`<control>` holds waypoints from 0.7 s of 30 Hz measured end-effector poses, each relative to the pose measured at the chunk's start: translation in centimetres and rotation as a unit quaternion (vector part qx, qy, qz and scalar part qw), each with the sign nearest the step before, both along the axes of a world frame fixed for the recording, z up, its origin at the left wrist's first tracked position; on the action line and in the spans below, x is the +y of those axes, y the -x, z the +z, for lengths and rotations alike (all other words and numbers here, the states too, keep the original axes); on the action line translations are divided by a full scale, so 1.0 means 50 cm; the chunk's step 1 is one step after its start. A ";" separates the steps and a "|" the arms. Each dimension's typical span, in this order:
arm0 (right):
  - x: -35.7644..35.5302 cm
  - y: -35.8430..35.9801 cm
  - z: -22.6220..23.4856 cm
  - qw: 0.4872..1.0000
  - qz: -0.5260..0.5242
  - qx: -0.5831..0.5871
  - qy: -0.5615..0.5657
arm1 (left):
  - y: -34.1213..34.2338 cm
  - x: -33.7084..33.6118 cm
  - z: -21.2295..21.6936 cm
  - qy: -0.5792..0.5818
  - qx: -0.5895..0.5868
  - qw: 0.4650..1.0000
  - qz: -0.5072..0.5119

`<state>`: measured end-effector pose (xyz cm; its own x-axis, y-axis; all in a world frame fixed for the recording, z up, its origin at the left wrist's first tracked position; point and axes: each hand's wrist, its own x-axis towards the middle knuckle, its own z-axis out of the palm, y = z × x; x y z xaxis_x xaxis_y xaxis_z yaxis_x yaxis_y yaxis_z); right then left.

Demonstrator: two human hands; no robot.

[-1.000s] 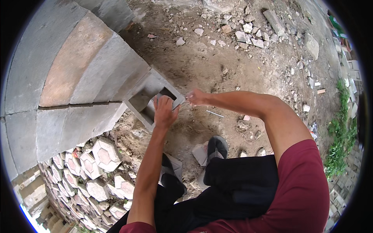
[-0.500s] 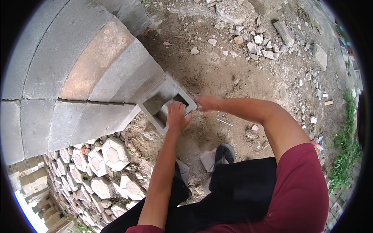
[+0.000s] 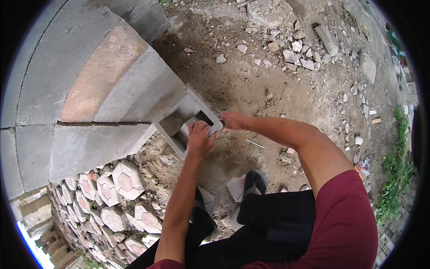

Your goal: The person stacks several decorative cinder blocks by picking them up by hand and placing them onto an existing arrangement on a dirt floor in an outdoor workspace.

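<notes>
A grey hollow concrete block (image 3: 206, 108) stands at the near end of a stack of concrete blocks, its open cavities facing up. My left hand (image 3: 200, 140) is closed over the block's near rim, with its fingertips hooked at the cavity beside the inner web. At the block's right corner, my right hand (image 3: 234, 120) is closed with its fingers against the outer edge. Part of the right fingers is hidden, and I see no tool in that hand.
The block stack (image 3: 107, 89) fills the upper left. Hexagonal paving stones (image 3: 127, 180) lie heaped below it. Rubble (image 3: 301, 54) is scattered at the far right, and a thin white stick (image 3: 255, 143) lies on the dirt. My shoes (image 3: 256, 181) stand close by among broken pieces.
Both hands keep nearly the same places on the block. The whole view has shifted slightly, so the block and hands appear a little farther left.
</notes>
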<state>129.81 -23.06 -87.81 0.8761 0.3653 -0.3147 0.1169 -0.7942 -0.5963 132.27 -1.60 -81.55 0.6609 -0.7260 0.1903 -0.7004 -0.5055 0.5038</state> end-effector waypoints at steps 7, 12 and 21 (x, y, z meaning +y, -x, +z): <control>0.004 0.023 -0.002 0.999 -0.033 -0.001 -0.019 | 0.001 -0.010 0.006 0.040 -0.033 0.999 0.009; 0.034 0.052 0.009 0.996 -0.073 -0.018 -0.041 | -0.003 -0.007 0.004 0.048 -0.037 0.998 0.015; 0.034 0.052 0.008 0.996 -0.081 -0.006 0.029 | -0.008 0.000 -0.006 0.018 0.009 1.000 0.006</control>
